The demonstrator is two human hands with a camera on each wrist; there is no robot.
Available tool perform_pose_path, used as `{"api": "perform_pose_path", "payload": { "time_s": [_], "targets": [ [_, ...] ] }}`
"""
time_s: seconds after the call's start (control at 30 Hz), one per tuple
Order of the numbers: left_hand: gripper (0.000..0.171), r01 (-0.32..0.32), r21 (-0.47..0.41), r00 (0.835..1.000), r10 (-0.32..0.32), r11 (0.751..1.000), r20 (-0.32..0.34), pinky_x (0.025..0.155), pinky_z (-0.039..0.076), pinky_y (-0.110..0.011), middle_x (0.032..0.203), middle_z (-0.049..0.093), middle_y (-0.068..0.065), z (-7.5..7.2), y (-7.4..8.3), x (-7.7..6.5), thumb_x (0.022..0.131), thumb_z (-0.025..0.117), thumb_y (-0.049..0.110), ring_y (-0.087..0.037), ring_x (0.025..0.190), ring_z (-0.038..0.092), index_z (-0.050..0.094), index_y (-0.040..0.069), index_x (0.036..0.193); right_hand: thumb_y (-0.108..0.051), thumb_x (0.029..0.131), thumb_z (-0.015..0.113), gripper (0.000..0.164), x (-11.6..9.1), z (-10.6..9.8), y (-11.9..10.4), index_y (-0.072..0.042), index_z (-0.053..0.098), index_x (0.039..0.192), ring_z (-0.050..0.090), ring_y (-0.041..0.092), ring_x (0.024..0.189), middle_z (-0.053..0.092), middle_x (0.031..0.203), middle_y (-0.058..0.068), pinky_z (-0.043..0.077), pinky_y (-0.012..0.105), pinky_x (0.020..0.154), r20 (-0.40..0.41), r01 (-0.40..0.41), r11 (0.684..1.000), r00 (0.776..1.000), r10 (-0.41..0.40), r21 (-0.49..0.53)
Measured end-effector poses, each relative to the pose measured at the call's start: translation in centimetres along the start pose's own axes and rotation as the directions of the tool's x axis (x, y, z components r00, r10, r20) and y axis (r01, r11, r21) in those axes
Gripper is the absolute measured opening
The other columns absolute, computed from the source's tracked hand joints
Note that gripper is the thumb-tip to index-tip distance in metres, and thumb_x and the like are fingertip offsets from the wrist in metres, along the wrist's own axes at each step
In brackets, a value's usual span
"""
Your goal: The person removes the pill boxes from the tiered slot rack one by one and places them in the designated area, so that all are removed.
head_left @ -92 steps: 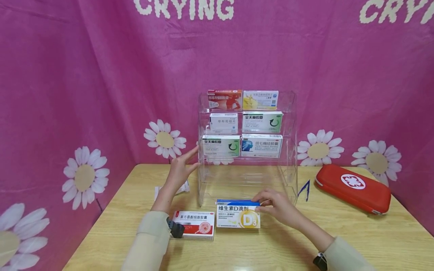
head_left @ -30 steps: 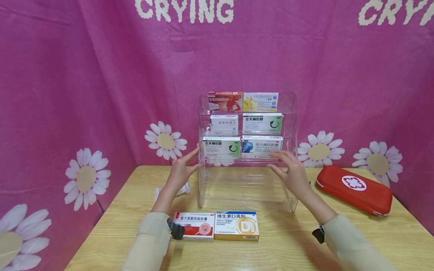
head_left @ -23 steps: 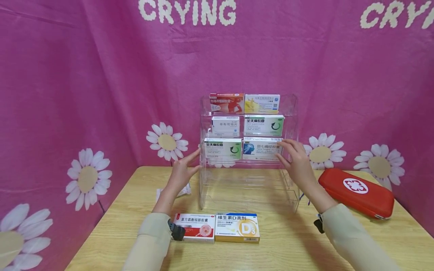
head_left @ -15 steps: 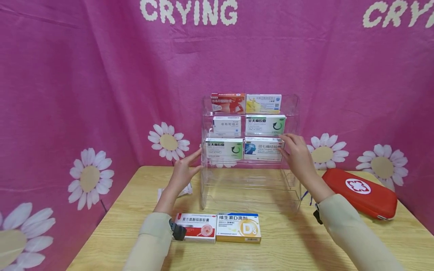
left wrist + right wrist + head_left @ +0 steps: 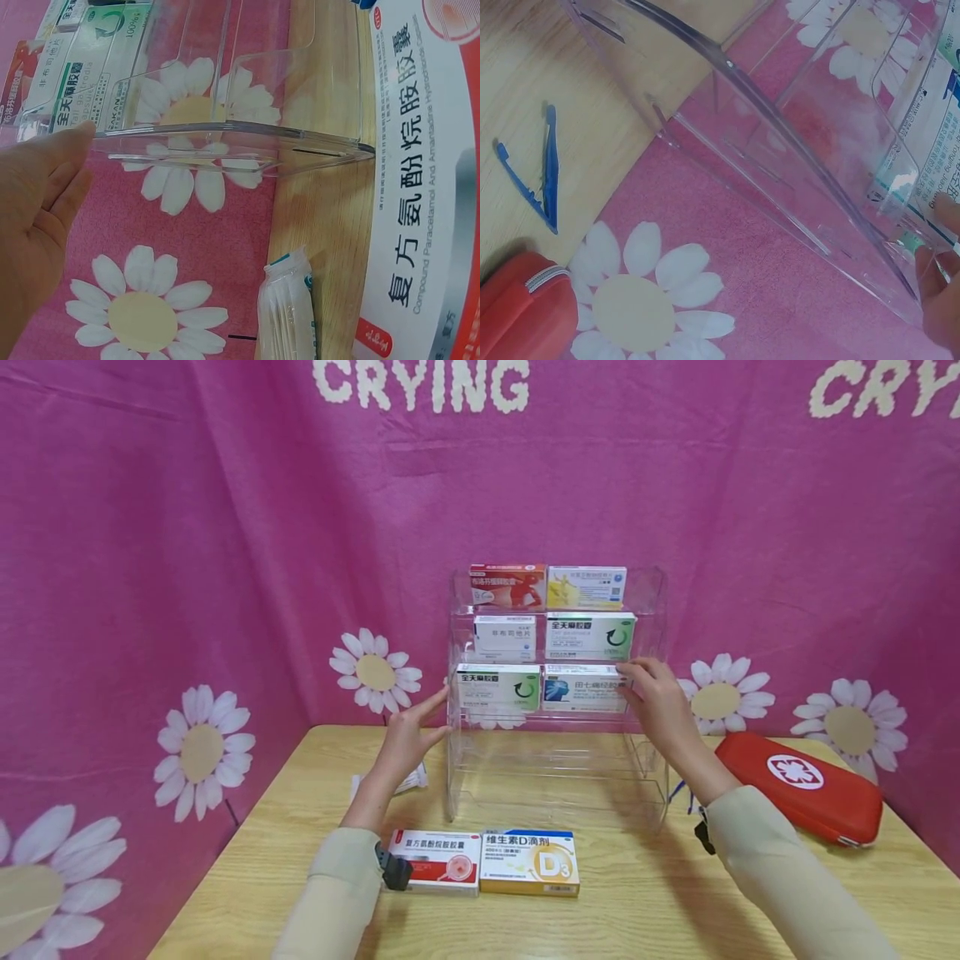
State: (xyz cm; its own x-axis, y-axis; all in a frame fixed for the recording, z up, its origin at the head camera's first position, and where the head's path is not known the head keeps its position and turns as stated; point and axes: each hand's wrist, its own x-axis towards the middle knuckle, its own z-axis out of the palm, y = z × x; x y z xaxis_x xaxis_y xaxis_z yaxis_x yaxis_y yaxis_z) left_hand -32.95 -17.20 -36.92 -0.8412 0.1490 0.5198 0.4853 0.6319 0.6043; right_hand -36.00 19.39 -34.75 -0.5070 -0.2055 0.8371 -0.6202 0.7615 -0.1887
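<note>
A clear stepped display rack (image 5: 452, 768) holds two medicine boxes on each of its three upper tiers. My right hand (image 5: 662, 706) pinches the right end of the white-and-blue medicine box (image 5: 576, 692) on the third tier. In the right wrist view, the fingertips (image 5: 928, 274) overlap that box near the rack's side panel. My left hand (image 5: 403, 745) reaches to the rack's left side, its fingers extended against the edge. Beside the white-and-blue box sits a green-and-white medicine box (image 5: 495, 689). The rack's lowest tier holds no box.
In front of the rack, a red-and-white medicine box (image 5: 433, 864) and a vitamin D box (image 5: 528, 864) lie side by side. Blue tweezers (image 5: 550, 176) and a red zip case (image 5: 798, 785) lie to the right. A cotton swab pack (image 5: 287, 307) lies left of the rack.
My right hand has let go of the vitamin D box, now flat on the table, and risen to the third tier's right-hand box. My left hand stays at the rack's side.
</note>
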Motion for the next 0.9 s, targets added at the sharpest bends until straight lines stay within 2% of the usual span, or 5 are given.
{"api": "perform_pose_path", "payload": {
  "time_s": [0.23,0.5,0.67,0.8,0.9],
  "targets": [
    [0.062,0.011,-0.003,1.0,-0.011,1.0,0.008,0.097,0.055,-0.039,0.133,0.062,-0.013,0.1,0.0,0.0,0.085,0.073,0.006,-0.03,0.12,0.062,0.051,0.013,0.142,0.012,0.079,0.072,0.03,-0.2,-0.2,-0.3,0.003,0.07,0.107,0.06,0.035,0.098,0.064,0.105,0.021,0.057,0.05,0.084,-0.023,0.011,0.999,1.0,-0.01,0.049],
    [0.061,-0.006,0.008,1.0,0.006,1.0,-0.001,0.096,0.056,-0.04,0.132,0.062,-0.013,0.1,0.0,0.0,0.085,0.073,0.006,-0.031,0.119,0.062,0.052,0.011,0.142,0.012,0.077,0.074,0.03,-0.2,-0.6,-0.6,0.003,0.071,0.105,0.06,0.035,0.098,0.065,0.104,0.021,0.057,0.043,0.082,-0.076,0.086,0.996,0.993,-0.086,0.008],
    [0.061,-0.002,0.004,1.0,0.002,1.0,0.006,0.097,0.055,-0.04,0.133,0.062,-0.012,0.1,-0.1,0.0,0.086,0.073,0.006,-0.031,0.121,0.062,0.051,0.012,0.142,0.011,0.076,0.075,0.031,-0.1,-1.0,-1.0,0.002,0.072,0.105,0.061,0.034,0.096,0.066,0.103,0.021,0.054,0.034,0.081,-0.138,0.136,0.991,0.981,-0.135,-0.001],
    [0.061,-0.002,0.014,1.0,0.002,1.0,0.011,0.097,0.055,-0.04,0.134,0.061,-0.012,0.1,-0.1,0.1,0.086,0.073,0.006,-0.03,0.122,0.061,0.051,0.012,0.143,0.011,0.076,0.075,0.03,0.1,-1.4,-1.6,-0.001,0.073,0.104,0.063,0.034,0.093,0.067,0.101,0.02,0.055,0.034,0.082,-0.192,0.153,0.988,0.97,-0.146,0.02],
    [0.062,-0.002,0.016,1.0,0.002,1.0,0.011,0.097,0.055,-0.039,0.135,0.061,-0.012,0.0,0.0,0.1,0.085,0.073,0.006,-0.03,0.121,0.062,0.05,0.012,0.143,0.009,0.077,0.075,0.031,0.0,-1.9,-2.4,-0.003,0.074,0.105,0.064,0.033,0.094,0.067,0.101,0.019,0.053,0.017,0.092,-0.204,0.139,0.99,0.97,-0.13,0.032]
  ]
}}
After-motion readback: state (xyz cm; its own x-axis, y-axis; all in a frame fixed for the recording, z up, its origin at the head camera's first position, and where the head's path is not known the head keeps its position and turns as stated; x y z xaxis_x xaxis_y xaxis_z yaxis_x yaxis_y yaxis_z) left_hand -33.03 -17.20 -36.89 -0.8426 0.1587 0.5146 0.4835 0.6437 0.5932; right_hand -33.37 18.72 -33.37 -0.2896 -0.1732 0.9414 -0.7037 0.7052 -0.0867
